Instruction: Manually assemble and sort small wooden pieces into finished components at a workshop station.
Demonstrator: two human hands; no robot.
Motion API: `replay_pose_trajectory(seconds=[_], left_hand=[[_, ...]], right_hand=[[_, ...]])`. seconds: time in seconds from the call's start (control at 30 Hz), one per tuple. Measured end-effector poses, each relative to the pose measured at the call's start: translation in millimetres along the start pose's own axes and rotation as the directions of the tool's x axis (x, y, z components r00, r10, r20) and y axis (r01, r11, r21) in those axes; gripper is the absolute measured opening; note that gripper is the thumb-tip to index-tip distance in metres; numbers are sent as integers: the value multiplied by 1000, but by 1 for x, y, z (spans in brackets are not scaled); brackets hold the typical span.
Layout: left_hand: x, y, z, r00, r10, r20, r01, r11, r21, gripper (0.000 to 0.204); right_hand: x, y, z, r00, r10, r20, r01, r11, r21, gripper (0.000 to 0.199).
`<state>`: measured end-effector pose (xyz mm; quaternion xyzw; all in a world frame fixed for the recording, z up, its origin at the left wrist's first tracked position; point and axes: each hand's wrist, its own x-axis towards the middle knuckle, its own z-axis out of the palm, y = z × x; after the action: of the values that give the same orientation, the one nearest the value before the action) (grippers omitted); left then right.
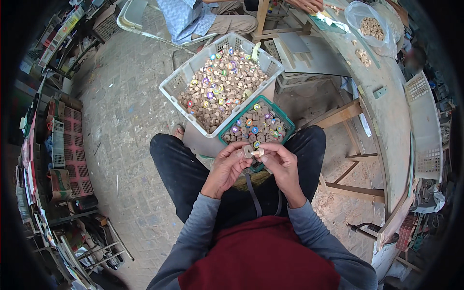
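Tan wooden disc (247,152), pinched in the left hand (226,166), faces a pale wooden stemmed piece (261,152) grasped by the right hand (284,167) at a green plastic basket's (280,111) near edge; joining seems in progress, calling for alignment.

Dark red top (261,256), long grey-blue sleeves (195,224), dark trousers (179,169), grey drawstrings (253,197) at waist
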<state>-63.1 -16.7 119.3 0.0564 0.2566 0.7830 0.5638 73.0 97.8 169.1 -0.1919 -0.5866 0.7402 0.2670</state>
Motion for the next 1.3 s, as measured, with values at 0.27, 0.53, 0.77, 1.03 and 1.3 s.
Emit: replay_pose_trajectory(seconds=[0.27, 0.53, 0.77, 1.03, 1.3], left_hand=[[-2, 2, 1, 1000, -2, -10, 3, 999, 46, 29], [0, 1, -2, 1000, -4, -31, 7, 994, 106, 29], [0, -1, -6, 993, 114, 5, -110, 947, 303, 26], [-3, 3, -3, 983, 182, 18, -174, 900, 400, 28], [0, 6, -1, 980, 197, 42, -185, 802, 568, 27]], right_hand=[[2, 4, 1, 1000, 25, 11, -24, 998, -58, 26], [9, 5, 2, 984, -176, 26, 173, 917, -360, 28], [9, -5, 6, 945, -306, 118, 318, 771, -552, 32], [8, 3, 3, 958, -260, 120, 284, 808, -517, 33], [7, 13, 0, 961, -258, 99, 272, 824, -497, 32]])
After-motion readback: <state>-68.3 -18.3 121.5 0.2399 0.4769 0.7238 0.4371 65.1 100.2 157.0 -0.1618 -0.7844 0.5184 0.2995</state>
